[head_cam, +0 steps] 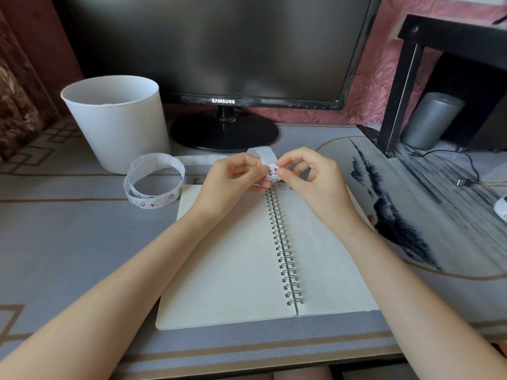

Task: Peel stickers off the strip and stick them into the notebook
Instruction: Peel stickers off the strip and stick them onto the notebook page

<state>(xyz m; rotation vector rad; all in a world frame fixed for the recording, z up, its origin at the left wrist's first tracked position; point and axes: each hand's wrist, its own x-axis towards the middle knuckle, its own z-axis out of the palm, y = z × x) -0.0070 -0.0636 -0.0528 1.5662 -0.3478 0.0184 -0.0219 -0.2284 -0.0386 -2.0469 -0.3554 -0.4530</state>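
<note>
One sticker strip point(265, 156) caught between both grips, just above the top of the open notebook's point(233, 256) spiral binding. Left hand point(233, 176) pinching it from below, fingers curled; right hand point(310, 179) nipping a bear sticker point(272, 170) at the bend with thumb and forefinger. Remainder trailing left into a loose coil on the counter point(68, 242), beside a white bin point(118, 124).

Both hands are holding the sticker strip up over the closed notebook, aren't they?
Not quite: the notebook is open, its pages lying flat on either side of the spiral binding, as the head view shows. The rest is right: the left hand and the right hand both hold the sticker strip over it.
</note>
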